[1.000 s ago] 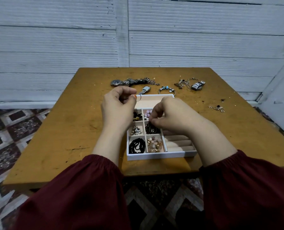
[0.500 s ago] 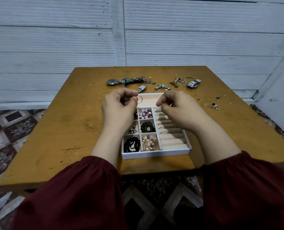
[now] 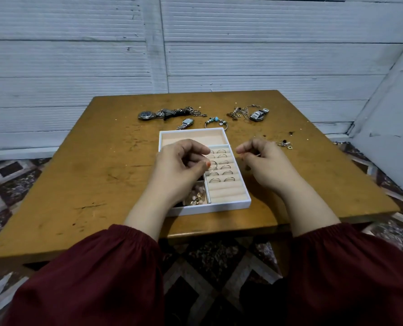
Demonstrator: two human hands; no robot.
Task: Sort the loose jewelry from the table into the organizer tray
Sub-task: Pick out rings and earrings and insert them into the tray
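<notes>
A white organizer tray (image 3: 219, 207) sits mid-table, with several rings in its beige ring rolls (image 3: 221, 171) and beads in a near-left compartment (image 3: 197, 196). My left hand (image 3: 179, 165) hovers over the tray's left compartments and hides most of them. It pinches a thin ring (image 3: 213, 164) between thumb and finger at the edge of the ring rolls. My right hand (image 3: 264, 161) rests just right of the tray, fingers curled, with nothing visible in it. Loose earrings (image 3: 285, 144) lie beyond its knuckles.
Along the wooden table's far side lie a round watch (image 3: 146, 114), a chain pile (image 3: 181, 112), a small silver watch (image 3: 186, 123), a beaded bracelet (image 3: 215, 120), tangled necklaces (image 3: 239, 112) and another silver watch (image 3: 258, 115). Grey walls stand behind and to the right.
My left hand has come nearer and lower with the ring, from over the tray's far compartment to the ring rolls. My right hand has moved off the tray to its right side.
</notes>
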